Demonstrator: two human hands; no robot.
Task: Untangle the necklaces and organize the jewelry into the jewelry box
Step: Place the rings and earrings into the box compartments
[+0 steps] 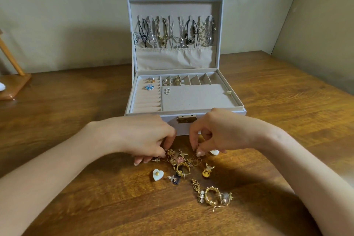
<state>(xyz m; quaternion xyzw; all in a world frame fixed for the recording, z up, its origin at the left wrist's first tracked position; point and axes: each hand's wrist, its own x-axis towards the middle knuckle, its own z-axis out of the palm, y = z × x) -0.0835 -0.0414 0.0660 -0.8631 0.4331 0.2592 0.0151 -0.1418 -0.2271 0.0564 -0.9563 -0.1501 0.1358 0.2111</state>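
A: Both forearms reach in over the table [76, 188], and both hands are down on the tangle [180, 160] just in front of the box [183, 130].

B: The left hand [145, 138] is knuckles-up, its fingers curled down into the tangle's left edge. Whether it actually holds a piece, the camera can't tell.

A: The right hand [214, 134] is clearer: wrist arched, thumb and forefinger pinching the tangle at its top right.

B: The box stands open. Necklaces [176, 32] hang in a row inside the lid [218, 25], and rings [149, 84] sit in the tray's left slots.

A: A heart stud [158, 174] lies loose on the table, near the tangle.
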